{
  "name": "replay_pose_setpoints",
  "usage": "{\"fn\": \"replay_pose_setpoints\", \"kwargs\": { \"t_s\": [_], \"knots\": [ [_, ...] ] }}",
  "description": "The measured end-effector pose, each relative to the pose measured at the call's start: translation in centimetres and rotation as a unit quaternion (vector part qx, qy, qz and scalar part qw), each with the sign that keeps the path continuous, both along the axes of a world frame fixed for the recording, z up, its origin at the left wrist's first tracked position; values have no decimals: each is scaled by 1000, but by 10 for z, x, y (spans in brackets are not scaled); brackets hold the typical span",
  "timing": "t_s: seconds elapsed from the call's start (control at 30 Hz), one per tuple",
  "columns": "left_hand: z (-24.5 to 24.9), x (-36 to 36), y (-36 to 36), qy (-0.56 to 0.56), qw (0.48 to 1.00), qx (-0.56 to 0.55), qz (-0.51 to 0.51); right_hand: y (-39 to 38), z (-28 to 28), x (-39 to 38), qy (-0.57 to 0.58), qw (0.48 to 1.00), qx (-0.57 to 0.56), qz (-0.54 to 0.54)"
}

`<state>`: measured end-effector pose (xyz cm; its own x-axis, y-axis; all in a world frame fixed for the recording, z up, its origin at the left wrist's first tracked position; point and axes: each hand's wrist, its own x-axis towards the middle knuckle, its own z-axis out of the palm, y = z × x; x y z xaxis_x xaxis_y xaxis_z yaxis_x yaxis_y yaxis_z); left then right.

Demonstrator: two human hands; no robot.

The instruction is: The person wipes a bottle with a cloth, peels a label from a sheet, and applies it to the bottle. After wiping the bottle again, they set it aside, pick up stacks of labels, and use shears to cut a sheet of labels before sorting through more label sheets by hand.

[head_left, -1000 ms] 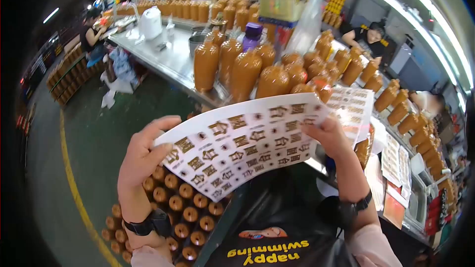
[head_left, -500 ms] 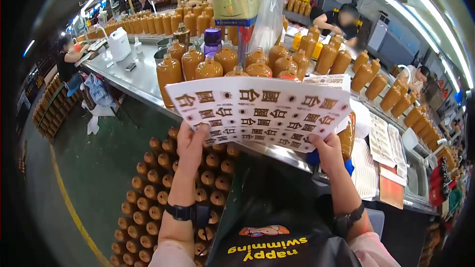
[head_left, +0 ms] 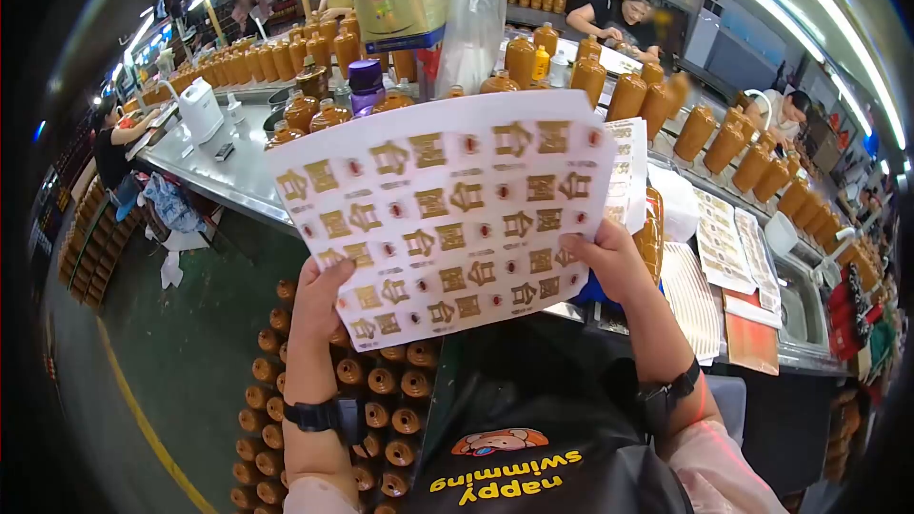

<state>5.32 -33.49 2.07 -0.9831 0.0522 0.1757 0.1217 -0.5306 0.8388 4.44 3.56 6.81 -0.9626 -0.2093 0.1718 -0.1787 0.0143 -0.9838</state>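
Both of my hands hold up a large white sheet (head_left: 447, 205) printed with rows of gold characters and small red-brown dots. My left hand (head_left: 318, 303) pinches its lower left edge, thumb on the printed face. On the right edge, my right hand (head_left: 614, 259) grips with the thumb in front; the fingers behind the paper are hidden. The sheet tilts, its right side higher, and covers part of the bench. A brown glazed bottle (head_left: 650, 233) stands just beyond my right hand, beside more printed sheets (head_left: 624, 171).
Brown bottles (head_left: 628, 95) line the metal bench (head_left: 224, 181), with a white jug (head_left: 198, 112) at left. Many more bottles (head_left: 381, 381) stand on the floor below. Decal sheets (head_left: 724, 243) and a sink (head_left: 804, 309) are at right. Several people (head_left: 624, 24) sit around the benches.
The sheet has been raised and tilted, its printed face turned more toward me. My left hand has moved left and slightly down, and the view has shifted a little.
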Motion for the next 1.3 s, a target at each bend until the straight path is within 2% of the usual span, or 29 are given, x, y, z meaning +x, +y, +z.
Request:
{"fn": "replay_pose_setpoints", "kwargs": {
  "t_s": [0.07,0.13,0.2,0.3,0.33,0.37,0.43,0.47,0.53,0.6,0.7,0.73,0.8,0.83,0.9,0.97,1.03,1.1,1.17,1.23,1.3],
  "knots": [
    [-6,5,-6,-29,1000,3,9,-4,6,-6,7,999,15,41],
    [-14,11,-18,-30,999,19,7,-14,15,-6,66,991,100,51],
    [-25,21,-35,-60,995,6,75,-21,31,-18,135,967,208,64],
    [-24,43,-48,-50,988,37,141,-44,98,-39,102,985,138,23],
    [-23,52,-50,-41,986,54,155,-54,115,-60,203,968,149,-10],
    [-25,59,-53,-45,981,59,177,-67,138,-84,283,943,172,-26],
    [-32,71,-55,-53,972,68,217,-95,186,-135,458,853,243,-66],
    [-38,76,-57,-63,968,74,231,-116,212,-157,540,790,273,-97],
    [-52,86,-59,-86,958,86,259,-156,252,-212,704,653,239,-144],
    [-61,92,-58,-72,955,141,250,-181,284,-249,653,604,414,-193],
    [-61,97,-49,-67,949,161,261,-215,295,-304,596,502,568,-266],
    [-64,99,-48,-76,947,159,270,-213,308,-365,624,505,544,-243],
    [-75,105,-47,-114,936,143,300,-199,316,-411,603,547,556,-166],
    [-86,108,-55,-128,946,130,267,-201,316,-397,571,575,572,-128],
    [-84,105,-52,-112,941,148,282,-206,311,-377,516,626,580,-75],
    [-81,104,-50,-107,939,149,292,-199,314,-384,483,674,552,-90],
    [-81,103,-48,-98,940,154,289,-191,314,-371,439,769,463,-41],
    [-87,103,-47,-88,942,164,280,-174,321,-362,380,821,426,12],
    [-98,102,-46,-85,936,195,279,-154,324,-358,410,803,433,-13],
    [-110,98,-41,-81,929,230,278,-144,316,-318,470,825,307,-58],
    [-111,94,-35,-60,931,260,250,-120,343,-300,421,864,275,5]
  ]
}}
